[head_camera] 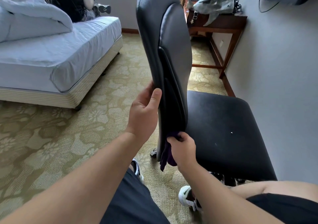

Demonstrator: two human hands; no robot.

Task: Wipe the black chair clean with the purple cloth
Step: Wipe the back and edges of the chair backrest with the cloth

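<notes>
Right hand (183,149): I see it pinching soft purple cloth (167,156).
Left hand (143,114): grips backrest edge of glossy black padded chair (173,43).

One wide camera on my head looks forward and down, close on the chair (154,34) before me.

White-sheeted bed (56,55) on patterned carpet (51,137), rumpled duvet (32,15) on the bed, wooden bench (222,26) right of the bed, grey bag (213,5) on the bench
</notes>
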